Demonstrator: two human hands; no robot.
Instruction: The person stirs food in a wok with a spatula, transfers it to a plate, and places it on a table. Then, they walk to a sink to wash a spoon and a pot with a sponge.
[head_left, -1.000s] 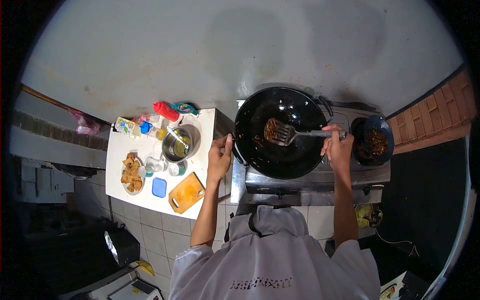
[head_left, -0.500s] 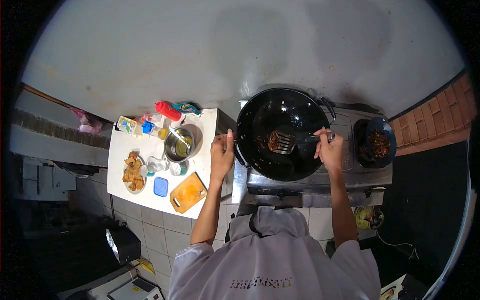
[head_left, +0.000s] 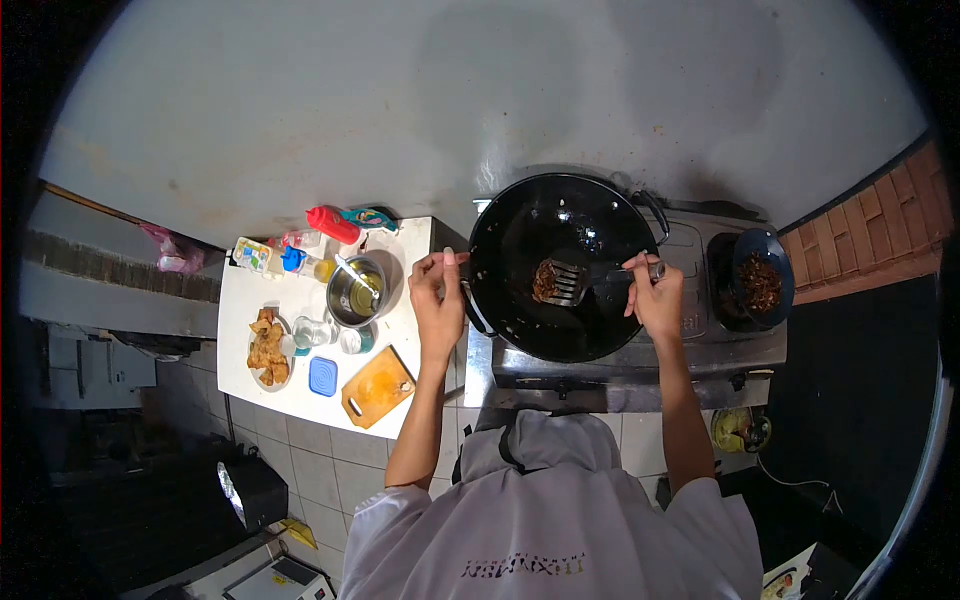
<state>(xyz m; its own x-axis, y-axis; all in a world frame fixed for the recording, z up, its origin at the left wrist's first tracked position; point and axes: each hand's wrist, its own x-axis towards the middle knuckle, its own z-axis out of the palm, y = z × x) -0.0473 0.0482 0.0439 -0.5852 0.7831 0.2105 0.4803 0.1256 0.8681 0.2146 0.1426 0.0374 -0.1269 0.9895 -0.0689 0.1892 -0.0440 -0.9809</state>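
Note:
A large black wok [head_left: 600, 215] sits on the stove, with its side handle [head_left: 480, 315] on the left. My left hand [head_left: 437, 305] is beside that handle, thumb raised and fingers loosely bent and apart, with no clear grip on it. My right hand [head_left: 656, 300] is closed around the dark handle of a slotted spatula [head_left: 568, 284]. The spatula's metal head lies inside the wok, against a small heap of browned, crispy bits [head_left: 545, 282]. Small pale bits dot the wok's dark inner surface.
A dark bowl [head_left: 785, 305] of browned bits stands on the stove [head_left: 690, 345] at right. The white table [head_left: 235, 350] at left bears a metal pot [head_left: 343, 300], a cutting board [head_left: 375, 388], a plate of fried pieces [head_left: 266, 350], a blue lid [head_left: 322, 376] and a red bottle [head_left: 335, 224].
My left hand has shifted slightly left and up, its fingers now farther from the wok's rim. My right hand keeps the spatula at nearly the same spot.

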